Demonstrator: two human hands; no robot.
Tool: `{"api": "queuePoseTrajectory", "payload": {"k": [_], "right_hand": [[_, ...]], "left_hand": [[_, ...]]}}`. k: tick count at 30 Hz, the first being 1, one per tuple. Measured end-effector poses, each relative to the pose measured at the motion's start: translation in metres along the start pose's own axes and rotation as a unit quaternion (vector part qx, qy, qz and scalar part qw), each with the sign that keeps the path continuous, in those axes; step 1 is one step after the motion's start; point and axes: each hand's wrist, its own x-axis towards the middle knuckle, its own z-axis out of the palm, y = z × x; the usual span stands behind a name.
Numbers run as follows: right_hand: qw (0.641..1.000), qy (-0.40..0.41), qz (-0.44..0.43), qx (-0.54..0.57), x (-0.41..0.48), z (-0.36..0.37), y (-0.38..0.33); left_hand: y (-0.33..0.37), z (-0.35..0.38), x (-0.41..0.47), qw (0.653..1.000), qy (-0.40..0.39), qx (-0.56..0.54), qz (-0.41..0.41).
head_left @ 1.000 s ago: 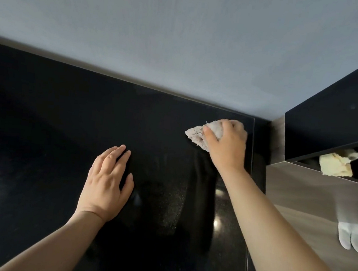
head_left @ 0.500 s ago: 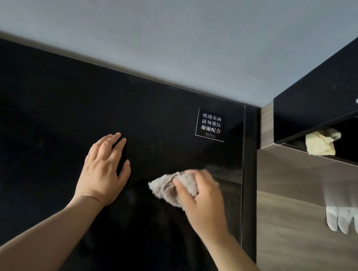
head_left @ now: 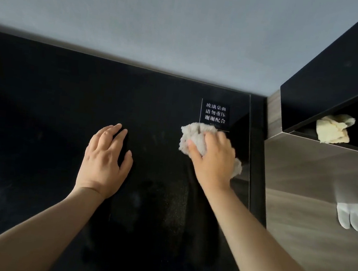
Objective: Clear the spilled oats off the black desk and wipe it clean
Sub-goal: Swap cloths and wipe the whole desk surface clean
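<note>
One crumpled greyish-white rag (head_left: 195,137) lies on the black desk (head_left: 43,122), in its far right part, just below a small label (head_left: 216,112) printed in white Chinese characters. The rag's top edge touches or overlaps the label's lower border. Its long axis runs on a diagonal, from a bunched end at the far left, pointing toward the label and the wall, to a small tuft that shows at the near right, past the little-finger side of the hand. The right hand (head_left: 214,158) covers the middle of the rag and grips it, the thumb curled round its left side and the fingers bent over the top; the fingers are blurred. The left hand (head_left: 105,161) is well apart from it, lying flat on the glossy surface, fingers straight and close together, pointing away toward the wall, and it holds nothing. Between the two forearms the desk shows faint pale speckling; what it is cannot be told. A grey wall (head_left: 162,24) rises behind the desk. To the right stands a wood-grain cabinet (head_left: 310,191) with a black upper unit (head_left: 332,73); a crumpled yellow cloth (head_left: 332,131) sits in the recess between them, and a white glove (head_left: 353,217) shows at the right edge, fingers pointing down.
</note>
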Motion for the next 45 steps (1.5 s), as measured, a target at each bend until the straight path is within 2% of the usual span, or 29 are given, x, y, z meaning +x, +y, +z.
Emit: {"api": "queuePoseTrajectory", "payload": {"k": [2,6,8,11,12,15,17,20,25,27,29,32,33,36,38,40,42,45], "right_hand": [[0.999,-0.020,-0.020,0.037,-0.037,-0.012,-0.008],[0.976,-0.127,-0.008,0.174,-0.086,-0.043,-0.018],[0.974,-0.098,-0.003,0.203,-0.082,-0.055,-0.015],[0.987,0.028,0.020,0.156,-0.031,-0.050,-0.006],[0.990,0.042,0.030,0.130,-0.008,-0.042,-0.003],[0.997,-0.015,0.072,0.021,0.027,-0.006,0.001],[0.998,0.002,0.059,-0.017,0.010,0.008,-0.001],[0.999,0.036,0.012,0.001,-0.055,-0.001,-0.013],[0.991,-0.074,-0.029,0.105,-0.164,-0.041,-0.030],[0.980,-0.121,-0.027,0.157,-0.173,-0.056,-0.031],[0.975,-0.107,-0.037,0.194,-0.157,-0.069,-0.028],[0.989,0.024,-0.009,0.143,-0.100,-0.072,-0.017],[0.992,0.038,0.012,0.119,-0.078,-0.066,-0.013],[0.995,-0.015,0.085,0.040,-0.040,-0.031,-0.006],[0.995,-0.015,0.098,-0.005,-0.052,-0.014,-0.010],[0.998,0.017,0.061,-0.017,-0.085,-0.010,-0.020],[0.999,0.033,0.018,0.005,-0.127,-0.018,-0.027],[0.998,0.001,-0.021,0.052,-0.192,-0.036,-0.035]], "left_hand": [[0.000,0.000,-0.001,1.000,0.000,-0.001,0.000],[0.000,0.000,-0.001,1.000,0.004,-0.006,0.002],[0.000,0.000,-0.001,1.000,0.006,-0.009,0.002],[0.000,0.001,-0.002,1.000,0.006,-0.010,0.003],[0.000,0.001,-0.001,1.000,0.005,-0.008,0.002],[0.001,0.000,-0.001,1.000,0.008,-0.007,0.003],[0.000,0.000,-0.002,1.000,0.009,-0.007,0.008],[-0.001,0.000,-0.003,1.000,0.011,-0.015,0.009],[0.000,-0.002,-0.004,0.999,0.021,-0.018,0.016],[0.000,-0.001,-0.006,0.999,0.027,-0.017,0.025],[-0.001,-0.001,-0.006,0.999,0.029,-0.020,0.026],[-0.002,-0.005,-0.011,0.998,0.032,-0.018,0.043],[-0.002,-0.009,-0.016,0.997,0.043,-0.006,0.061],[-0.002,-0.025,-0.050,0.994,0.071,0.001,0.079],[-0.001,-0.034,-0.083,0.995,0.061,-0.027,0.071],[-0.005,-0.041,-0.114,0.996,0.041,-0.045,0.068],[-0.010,-0.044,-0.137,0.996,0.021,-0.048,0.075],[-0.015,-0.043,-0.159,0.996,0.000,-0.049,0.076]]}}
